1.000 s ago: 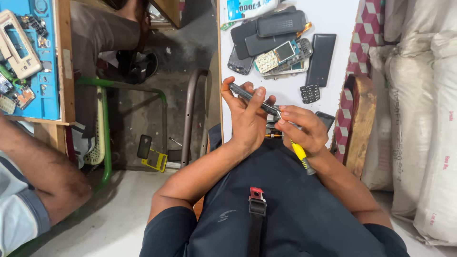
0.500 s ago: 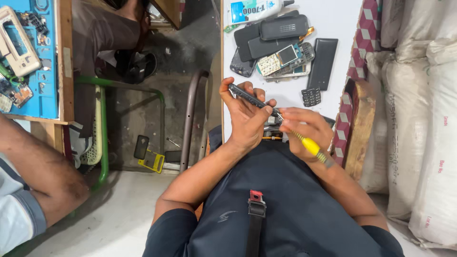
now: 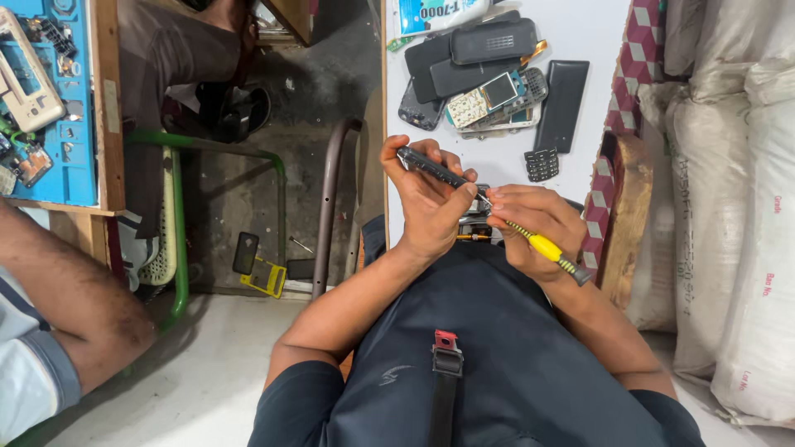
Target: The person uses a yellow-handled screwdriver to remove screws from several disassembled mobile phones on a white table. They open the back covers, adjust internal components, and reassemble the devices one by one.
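From the head view, my left hand (image 3: 426,203) has its grip closed around a dark slim phone (image 3: 431,168), held tilted above the near edge of the white counter (image 3: 596,33), its far end pointing to about ten o'clock and its near end meeting my other hand. My right hand (image 3: 534,223) sits just at three o'clock of the left, its grip closed on a yellow-handled screwdriver (image 3: 546,248); the handle sticks out toward four o'clock past my palm, and the thin shaft runs up toward ten o'clock, its tip touching the near end of the phone. So the phone lies at about eleven o'clock from my right grip, right against it. At twelve o'clock, well apart from both hands, a pile of phone parts (image 3: 489,74) lies on the counter, with a small keypad (image 3: 542,164) nearer to me. At nine o'clock, another person's arm (image 3: 66,290) rests by a blue work mat (image 3: 70,124).
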